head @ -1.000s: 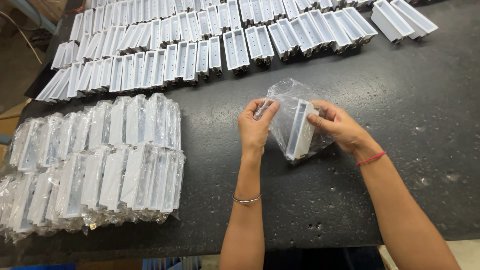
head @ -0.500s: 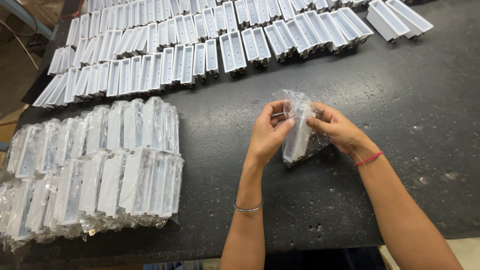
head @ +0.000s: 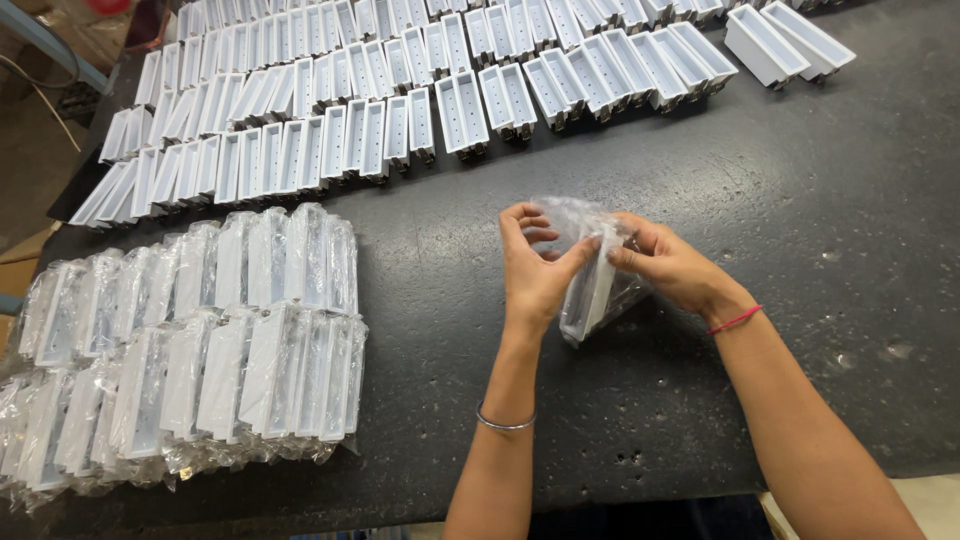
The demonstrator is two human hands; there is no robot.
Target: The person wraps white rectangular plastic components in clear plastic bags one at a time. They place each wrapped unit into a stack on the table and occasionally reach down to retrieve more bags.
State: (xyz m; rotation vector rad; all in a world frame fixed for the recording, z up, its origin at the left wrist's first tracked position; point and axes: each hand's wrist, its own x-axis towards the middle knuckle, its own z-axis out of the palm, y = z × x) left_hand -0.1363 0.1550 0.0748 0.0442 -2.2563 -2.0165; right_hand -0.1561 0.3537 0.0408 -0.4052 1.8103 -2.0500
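Note:
My left hand (head: 535,270) and my right hand (head: 670,265) both grip a clear plastic bag (head: 590,290) with a long white plastic tray-shaped part inside it. The bagged part stands tilted on the black table (head: 780,200), its lower end resting on the surface. My left thumb and fingers pinch the bag's top at the left; my right fingers pinch it from the right. A silver bangle is on my left wrist and a red band on my right wrist.
Two rows of bagged white parts (head: 200,350) lie stacked at the left. Several rows of unbagged white tray parts (head: 400,90) lean along the far side, with two more (head: 790,40) at the far right. The table's front edge runs near my body.
The bag has been gathered tighter around the white part, and my hands have closed in on its top. The bundle looks narrower than a second ago.

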